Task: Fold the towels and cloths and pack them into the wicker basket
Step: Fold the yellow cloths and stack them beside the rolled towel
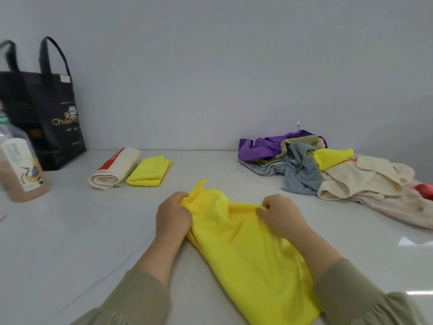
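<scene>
Yellow cloth (246, 254) lies at the near edge of the tabletop (93, 231), middle. Left hand (173, 214) and right hand (281, 214) each grip its far end, fingers curled. Cream towel (114, 170) and folded yellow cloth (148, 172) touching, far left. Unfolded pile (316, 165) far right. Black bag (46, 109) far-left corner, bottle (21, 165) left edge.

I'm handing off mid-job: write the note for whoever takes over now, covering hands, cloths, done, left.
Left hand grips a far corner of the near yellow cloth; right hand pinches its far edge. It lies on the table, fold unfinished.
Done: cream towel and folded yellow cloth, side by side, far left.
Left: this cloth, the unfolded pile far right, all packing. No wicker basket in view.
</scene>
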Available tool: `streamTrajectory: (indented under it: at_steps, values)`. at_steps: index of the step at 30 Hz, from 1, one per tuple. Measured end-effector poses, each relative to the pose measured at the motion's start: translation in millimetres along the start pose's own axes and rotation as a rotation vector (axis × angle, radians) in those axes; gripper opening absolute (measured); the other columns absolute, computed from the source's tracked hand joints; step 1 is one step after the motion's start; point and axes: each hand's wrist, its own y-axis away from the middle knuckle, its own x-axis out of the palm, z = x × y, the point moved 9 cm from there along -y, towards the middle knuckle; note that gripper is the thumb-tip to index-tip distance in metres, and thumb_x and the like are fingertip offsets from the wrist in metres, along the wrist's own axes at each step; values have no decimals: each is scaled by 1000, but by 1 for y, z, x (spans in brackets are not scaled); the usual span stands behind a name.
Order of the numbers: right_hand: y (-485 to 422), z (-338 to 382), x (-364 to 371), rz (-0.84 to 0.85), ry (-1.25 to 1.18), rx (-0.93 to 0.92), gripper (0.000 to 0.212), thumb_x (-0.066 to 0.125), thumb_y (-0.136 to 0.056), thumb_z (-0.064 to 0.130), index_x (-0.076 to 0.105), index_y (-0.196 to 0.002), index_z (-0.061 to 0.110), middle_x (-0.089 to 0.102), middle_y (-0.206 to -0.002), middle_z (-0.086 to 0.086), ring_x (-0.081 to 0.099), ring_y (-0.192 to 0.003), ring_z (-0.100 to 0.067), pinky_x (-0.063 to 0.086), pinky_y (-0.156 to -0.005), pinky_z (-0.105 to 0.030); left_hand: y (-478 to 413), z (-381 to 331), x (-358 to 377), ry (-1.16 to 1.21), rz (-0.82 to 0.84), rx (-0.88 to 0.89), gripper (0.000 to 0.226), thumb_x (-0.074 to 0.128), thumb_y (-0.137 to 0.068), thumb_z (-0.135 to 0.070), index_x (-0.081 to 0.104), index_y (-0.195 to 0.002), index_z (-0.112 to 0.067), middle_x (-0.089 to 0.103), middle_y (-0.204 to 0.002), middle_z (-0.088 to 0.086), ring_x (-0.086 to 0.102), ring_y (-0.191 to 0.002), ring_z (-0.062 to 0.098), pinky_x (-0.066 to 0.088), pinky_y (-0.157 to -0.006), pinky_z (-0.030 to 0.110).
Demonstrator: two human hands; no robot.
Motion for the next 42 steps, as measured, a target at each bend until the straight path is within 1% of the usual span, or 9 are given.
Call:
streamTrajectory:
  at_steps: [5, 10, 15, 20, 24, 27, 34, 38, 42]
  values:
    - [-4, -48, -35, -101, 12, 204, 26, 54, -92, 26, 51, -115, 14, 55, -104, -5, 53, -96, -24, 43, -73, -33, -24, 58, -13, 597, -76, -392, 82, 68, -63, -15, 40, -140, -25, 52, -137, 14, 54, -120, 32, 43, -103, 44]
    - [-6, -36, -13, 79, 44, 95, 35, 51, -95, 30, 44, -127, 17, 53, -118, -5, 54, -102, -23, 42, -72, -29, 2, -27, -17, 91, -157, 260, 44, 56, -85, -3, 55, -128, -13, 53, -128, 8, 46, -122, 26, 38, -101, 38]
    - [21, -4, 9, 514, 75, -175, 8, 60, -87, 26, 63, -83, 20, 60, -75, 5, 54, -61, -7, 44, -59, -18, 25, -36, 52, -466, 326, 434, 28, 47, -96, -39, 64, -112, -24, 61, -120, -2, 49, -117, 22, 41, -94, 35]
    - [84, 29, 22, 1209, -319, -263, 23, 47, -97, 15, 67, -88, 11, 68, -64, 2, 58, -44, -8, 48, -47, -19, 8, -33, 18, -414, 150, 313, 42, 41, -99, -37, 59, -72, -11, 66, -84, 9, 59, -88, 29, 43, -75, 36]
    - [29, 8, 12, 671, -464, -72, 23, 51, -97, 19, 66, -82, 9, 65, -66, -8, 53, -45, -11, 44, -46, -22, 6, -24, -3, -212, -52, 235, 22, 49, -94, -26, 68, -88, -17, 67, -86, 3, 60, -87, 28, 46, -72, 35]
    - [2, -21, 7, 267, -21, 61, 29, 60, -90, 40, 62, -92, 12, 63, -83, -7, 55, -66, -15, 48, -62, -30, -5, -8, -1, -232, -40, 128, 35, 49, -96, -32, 54, -130, -23, 59, -120, 1, 56, -110, 23, 44, -87, 35]
    - [7, -13, 15, 446, 35, 28, 36, 68, -81, 24, 46, -56, 11, 44, -50, -4, 39, -38, -13, 35, -47, -23, -15, 6, 12, -324, 92, -20, 11, 64, -82, -28, 69, -82, -19, 67, -90, 2, 61, -89, 26, 45, -68, 28]
    - [1, -42, -3, 295, -420, 274, 27, 62, -88, 12, 60, -64, 1, 58, -53, -11, 48, -36, -15, 42, -42, -21, -21, 14, 0, 116, 28, -98, 23, 66, -82, -15, 64, -59, -14, 66, -64, 7, 57, -59, 21, 43, -59, 30]
    - [-12, -43, -7, 62, -1115, 310, 36, 55, -95, 11, 51, -128, -4, 65, -115, -13, 65, -95, -20, 54, -81, -29, -14, 12, 15, 849, 139, -319, 11, 53, -93, -2, 62, -99, -5, 70, -82, 12, 68, -61, 15, 55, -56, 22]
